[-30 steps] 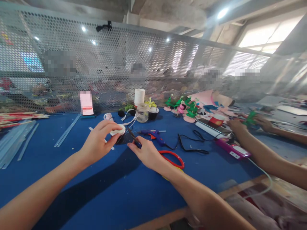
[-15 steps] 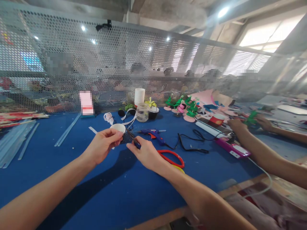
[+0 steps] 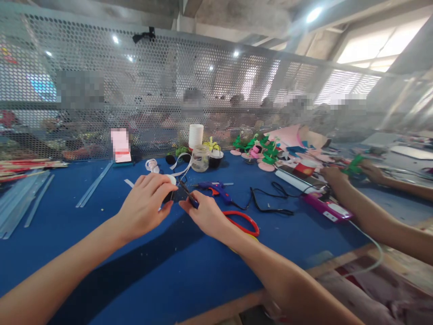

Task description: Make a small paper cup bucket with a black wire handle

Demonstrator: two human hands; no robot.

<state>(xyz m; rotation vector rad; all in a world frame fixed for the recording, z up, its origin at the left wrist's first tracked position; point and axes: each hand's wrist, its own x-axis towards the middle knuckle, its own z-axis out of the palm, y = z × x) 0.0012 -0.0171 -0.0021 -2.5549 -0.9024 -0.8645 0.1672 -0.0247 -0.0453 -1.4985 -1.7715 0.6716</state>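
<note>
Far left on the blue bench [image 3: 67,234], a bundle of clear glue sticks [image 3: 20,198] lies flat, well apart from the hands, with one more clear stick [image 3: 93,185] lying nearer the middle. The left hand [image 3: 144,205] is curled over a small white roll of tape [image 3: 172,179], fingers closed around it just above a small black piece [image 3: 177,195] on the bench. Just beside it, the right hand [image 3: 204,214] grips a thin dark tool [image 3: 186,195] whose tip points up and left toward the roll. Behind the hands stand a white cup [image 3: 196,135] and a clear jar [image 3: 200,159]. A blue glue gun [image 3: 216,189] lies right of the tool, its black cord [image 3: 267,205] trailing on. A red hoop [image 3: 245,221] lies at the right wrist. Far right, another person's hands [image 3: 333,178] hold green pieces near a pink box [image 3: 326,208].
</note>
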